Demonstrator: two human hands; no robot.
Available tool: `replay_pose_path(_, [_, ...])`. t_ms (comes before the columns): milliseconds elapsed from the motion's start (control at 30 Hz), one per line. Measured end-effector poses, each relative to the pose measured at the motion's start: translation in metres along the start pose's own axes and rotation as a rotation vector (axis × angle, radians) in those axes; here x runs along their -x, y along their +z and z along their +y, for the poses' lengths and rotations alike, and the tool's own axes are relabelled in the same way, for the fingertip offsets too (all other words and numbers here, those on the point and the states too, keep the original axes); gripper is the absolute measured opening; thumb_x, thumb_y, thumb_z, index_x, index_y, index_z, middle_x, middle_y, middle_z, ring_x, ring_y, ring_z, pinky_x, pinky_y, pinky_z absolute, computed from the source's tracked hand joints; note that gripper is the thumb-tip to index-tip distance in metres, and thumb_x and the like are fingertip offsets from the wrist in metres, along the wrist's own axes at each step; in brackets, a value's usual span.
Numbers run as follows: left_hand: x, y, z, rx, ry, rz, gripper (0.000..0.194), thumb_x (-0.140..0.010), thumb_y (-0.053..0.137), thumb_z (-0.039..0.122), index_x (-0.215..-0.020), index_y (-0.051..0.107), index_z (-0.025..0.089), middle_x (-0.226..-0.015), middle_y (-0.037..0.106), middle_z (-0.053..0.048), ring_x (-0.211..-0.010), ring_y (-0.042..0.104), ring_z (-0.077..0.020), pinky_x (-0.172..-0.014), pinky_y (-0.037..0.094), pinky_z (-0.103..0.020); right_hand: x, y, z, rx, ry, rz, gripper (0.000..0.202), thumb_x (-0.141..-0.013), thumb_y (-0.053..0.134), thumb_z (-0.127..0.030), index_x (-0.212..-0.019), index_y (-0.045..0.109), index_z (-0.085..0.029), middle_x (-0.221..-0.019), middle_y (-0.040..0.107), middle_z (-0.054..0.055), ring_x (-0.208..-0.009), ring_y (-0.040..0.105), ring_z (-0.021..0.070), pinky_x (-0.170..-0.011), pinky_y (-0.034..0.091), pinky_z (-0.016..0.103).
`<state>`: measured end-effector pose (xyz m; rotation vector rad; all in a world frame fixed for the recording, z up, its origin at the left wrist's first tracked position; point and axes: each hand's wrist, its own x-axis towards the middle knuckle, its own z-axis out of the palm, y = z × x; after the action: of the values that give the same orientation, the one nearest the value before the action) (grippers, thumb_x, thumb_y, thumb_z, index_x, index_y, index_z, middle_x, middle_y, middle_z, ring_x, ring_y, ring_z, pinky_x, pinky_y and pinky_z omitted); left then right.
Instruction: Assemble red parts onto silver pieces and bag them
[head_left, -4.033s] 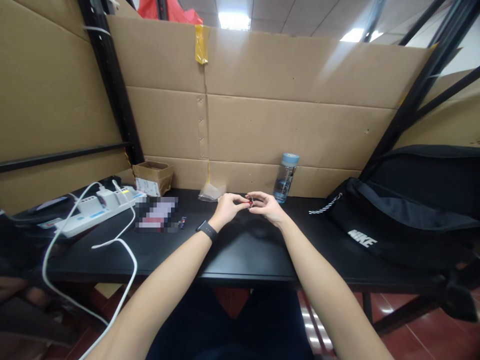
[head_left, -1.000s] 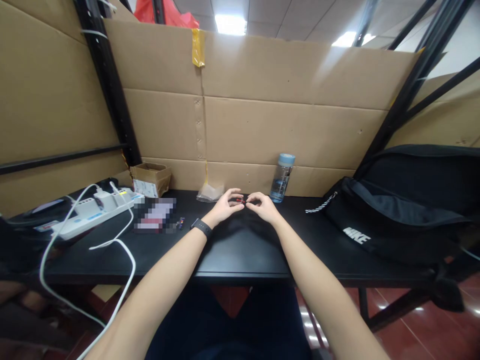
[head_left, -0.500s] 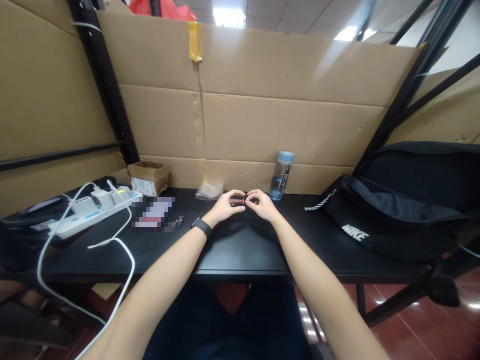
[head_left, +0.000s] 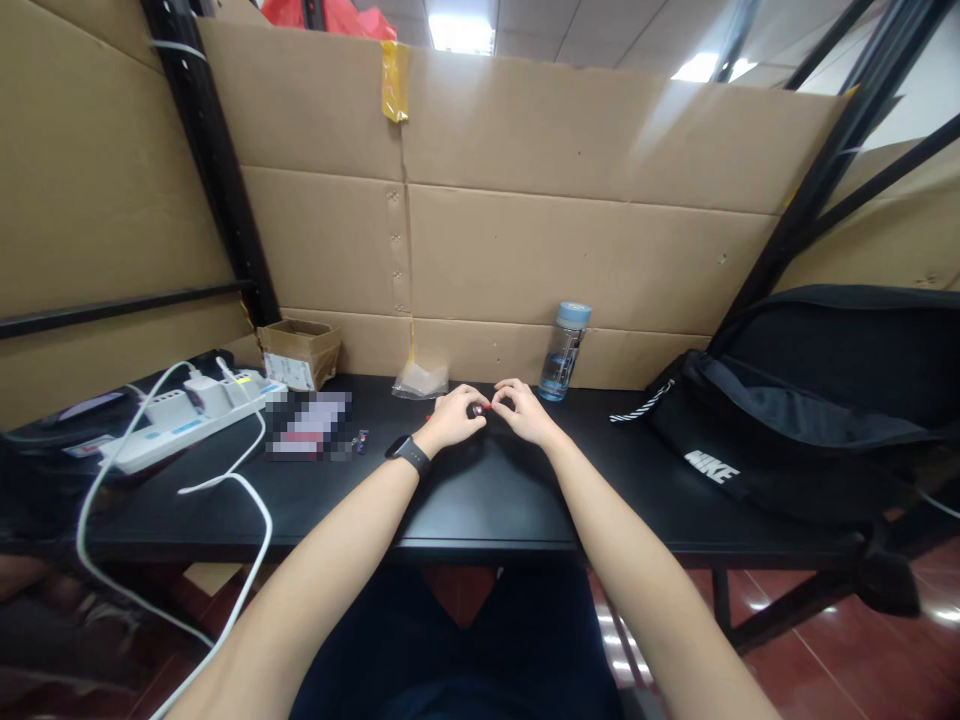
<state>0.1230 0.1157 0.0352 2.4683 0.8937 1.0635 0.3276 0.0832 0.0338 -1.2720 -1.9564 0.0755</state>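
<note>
Pinching a tiny red-and-dark part (head_left: 478,409) between the fingertips of both hands, low over the far middle of the black table (head_left: 480,500). Left hand (head_left: 452,418), black watch (head_left: 410,456) on the wrist, curled with thumb and forefinger closed on the part's left end; right hand (head_left: 522,411) likewise bent, fingertips meeting the right end. Long axis apparently running left to right between the two grips, though too small to tell its shape for sure. Equally near to both hands, touching each. Just behind, a clear plastic bag (head_left: 421,380); farther right, a water bottle (head_left: 563,352); to the left, well apart, a power strip (head_left: 184,417) and a small cardboard box (head_left: 298,352); at right, a black bag (head_left: 810,420).
</note>
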Motion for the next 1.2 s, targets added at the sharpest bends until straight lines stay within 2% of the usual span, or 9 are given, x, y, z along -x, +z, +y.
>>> replay_pose_path(133, [0.0,0.002,-0.001,-0.089,-0.062,-0.021,0.023,-0.083,0.064,0.027,-0.101,0.078,0.028,-0.121,0.067,-0.005,-0.118,0.059,-0.0282,-0.107,0.04,-0.045,0.001,-0.001,-0.001,0.061,0.0,0.006,0.009,-0.093,0.062,-0.024,-0.088,0.068,-0.02,-0.122,0.059,0.011,-0.117,0.052,0.0259,-0.107,0.038,0.046])
replay_pose_path(300, [0.0,0.003,-0.003,-0.11,-0.061,-0.034,0.021,-0.086,0.062,0.029,-0.1,0.078,0.031,-0.123,0.068,-0.004,-0.123,0.055,-0.0302,-0.109,0.036,-0.05,0.002,0.0,-0.003,0.132,0.034,-0.05,0.009,-0.094,0.059,-0.024,-0.091,0.067,-0.021,-0.124,0.059,0.01,-0.117,0.051,0.0271,-0.103,0.04,0.046])
replay_pose_path(500, [-0.006,-0.015,-0.019,-0.208,-0.101,-0.031,0.032,-0.089,0.053,0.021,-0.111,0.075,0.03,-0.125,0.07,-0.005,-0.122,0.058,-0.0288,-0.105,0.041,-0.046,0.004,0.005,0.0,0.285,0.068,-0.099,0.008,-0.093,0.059,-0.023,-0.09,0.066,-0.022,-0.125,0.059,0.01,-0.116,0.049,0.0292,-0.093,0.042,0.045])
replay_pose_path(700, [-0.006,-0.04,-0.053,-0.294,-0.177,-0.143,0.029,-0.079,0.067,0.027,-0.106,0.077,0.028,-0.113,0.077,-0.005,-0.112,0.067,-0.0293,-0.101,0.046,-0.04,0.004,0.008,0.002,0.316,0.08,-0.107,0.008,-0.091,0.061,-0.021,-0.085,0.066,-0.021,-0.118,0.061,0.01,-0.112,0.051,0.0284,-0.091,0.042,0.043])
replay_pose_path(867, [-0.003,-0.045,-0.061,-0.302,-0.234,-0.175,0.016,-0.076,0.071,0.035,-0.087,0.081,0.029,-0.095,0.08,-0.004,-0.099,0.072,-0.0288,-0.093,0.049,-0.035,0.002,-0.01,0.017,0.25,0.159,-0.063,0.01,-0.09,0.062,-0.024,-0.09,0.071,-0.022,-0.11,0.065,0.01,-0.109,0.057,0.0261,-0.097,0.044,0.044])
replay_pose_path(933, [-0.003,-0.047,-0.059,-0.292,-0.234,-0.181,0.017,-0.077,0.07,0.037,-0.085,0.082,0.028,-0.092,0.08,-0.004,-0.096,0.072,-0.0278,-0.09,0.05,-0.033,0.005,-0.023,0.028,0.233,0.187,-0.05,0.015,-0.083,0.07,-0.024,-0.098,0.073,-0.022,-0.113,0.066,0.01,-0.11,0.06,0.0261,-0.099,0.046,0.043])
replay_pose_path(1033, [-0.003,-0.055,-0.056,-0.261,-0.228,-0.205,0.018,-0.076,0.072,0.037,-0.089,0.082,0.028,-0.096,0.08,-0.004,-0.098,0.072,-0.0278,-0.09,0.05,-0.032,0.011,-0.04,0.044,0.153,0.213,-0.115,0.036,-0.07,0.082,-0.026,-0.105,0.075,-0.023,-0.114,0.07,0.008,-0.104,0.066,0.0259,-0.096,0.05,0.041])
replay_pose_path(1133, [-0.002,-0.063,-0.054,-0.267,-0.249,-0.239,0.019,-0.073,0.075,0.035,-0.089,0.082,0.029,-0.096,0.08,-0.004,-0.098,0.072,-0.0283,-0.091,0.049,-0.033,0.016,-0.049,0.052,0.047,0.241,-0.197,0.048,-0.06,0.089,-0.024,-0.106,0.078,-0.023,-0.104,0.075,0.007,-0.092,0.07,0.0251,-0.088,0.054,0.038])
replay_pose_path(1200, [-0.001,-0.066,-0.053,-0.29,-0.264,-0.256,0.017,-0.073,0.075,0.033,-0.088,0.082,0.029,-0.094,0.08,-0.004,-0.096,0.072,-0.0276,-0.09,0.049,-0.032,0.017,-0.049,0.053,0.015,0.253,-0.22,0.048,-0.058,0.09,-0.022,-0.104,0.078,-0.023,-0.1,0.077,0.006,-0.086,0.07,0.0241,-0.083,0.055,0.036])
